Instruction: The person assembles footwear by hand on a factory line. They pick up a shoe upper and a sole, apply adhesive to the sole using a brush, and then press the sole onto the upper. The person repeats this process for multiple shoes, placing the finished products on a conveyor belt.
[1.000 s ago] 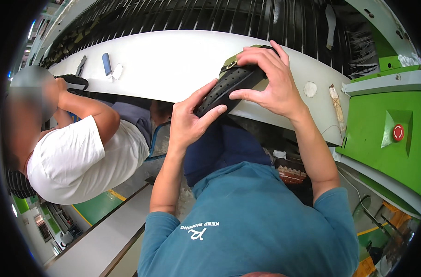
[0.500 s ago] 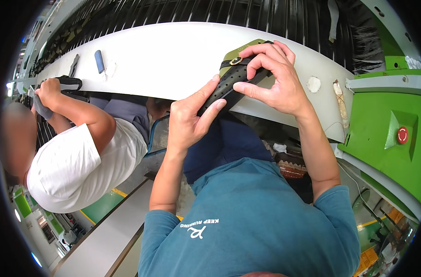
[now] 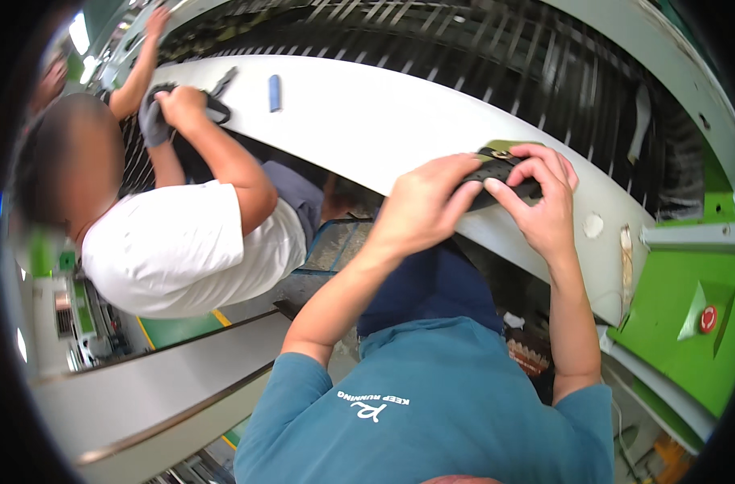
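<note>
Over the front edge of the white worktable [image 3: 367, 113] I hold a clog [image 3: 495, 170] with both hands. Its black part is dotted with small holes, the far end is olive green, and a black strap carries a round gold-rimmed button. My left hand [image 3: 420, 203] is closed on its near left side, thumb and fingers pressed to it. My right hand [image 3: 547, 211] grips the right side with bent fingers near the strap, the thumb on the dotted surface. Much of the clog is hidden behind my fingers.
A person in a white shirt [image 3: 170, 250] works at my left with a grey and black item. On the table lie a blue-handled tool [image 3: 275, 93], a white round patch [image 3: 593, 225] and a wrapped stick [image 3: 626, 262]. Dark slats run behind; a green machine with a red button [image 3: 708, 319] stands right.
The view has swung left, so the scene sits further right and another person shows at far left. My left hand covers more of the clog, which now shows more edge-on.
</note>
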Available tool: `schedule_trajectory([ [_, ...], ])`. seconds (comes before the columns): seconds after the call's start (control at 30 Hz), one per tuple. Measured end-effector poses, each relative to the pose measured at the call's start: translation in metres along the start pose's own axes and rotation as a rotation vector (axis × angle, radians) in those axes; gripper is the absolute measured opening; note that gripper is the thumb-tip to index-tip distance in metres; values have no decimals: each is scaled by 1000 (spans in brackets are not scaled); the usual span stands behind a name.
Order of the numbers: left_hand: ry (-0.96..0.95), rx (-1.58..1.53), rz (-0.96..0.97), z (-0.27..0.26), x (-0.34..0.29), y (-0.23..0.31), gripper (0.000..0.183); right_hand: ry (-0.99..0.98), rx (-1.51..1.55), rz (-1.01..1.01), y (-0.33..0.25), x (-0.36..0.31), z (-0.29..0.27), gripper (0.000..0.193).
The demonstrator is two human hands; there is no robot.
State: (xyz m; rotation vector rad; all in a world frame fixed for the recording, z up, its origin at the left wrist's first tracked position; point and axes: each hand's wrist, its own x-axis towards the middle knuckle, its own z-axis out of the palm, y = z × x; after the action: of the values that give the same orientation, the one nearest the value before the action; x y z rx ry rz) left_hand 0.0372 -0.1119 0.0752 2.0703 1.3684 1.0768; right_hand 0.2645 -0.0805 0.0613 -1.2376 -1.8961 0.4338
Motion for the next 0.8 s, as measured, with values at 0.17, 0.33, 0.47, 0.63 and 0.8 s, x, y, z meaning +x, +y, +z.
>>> schedule_trajectory([
  [0.17,2,41,9,14,5,-9,33,-37,35,13,2,4,-2,32],
  [0.33,11,-37,21,9,6,-12,32,-94,123,77,24,5,-17,29],
  [0.47,-37,-16,21,6,15,-13,35,-70,108,32,28,5,-13,29],
  [0.63,-45,-59,23,8,18,-16,41,-75,105,-63,30,8,-18,27],
  [0.8,-12,-78,17,19,20,-19,39,-104,154,-111,47,4,-24,23],
])
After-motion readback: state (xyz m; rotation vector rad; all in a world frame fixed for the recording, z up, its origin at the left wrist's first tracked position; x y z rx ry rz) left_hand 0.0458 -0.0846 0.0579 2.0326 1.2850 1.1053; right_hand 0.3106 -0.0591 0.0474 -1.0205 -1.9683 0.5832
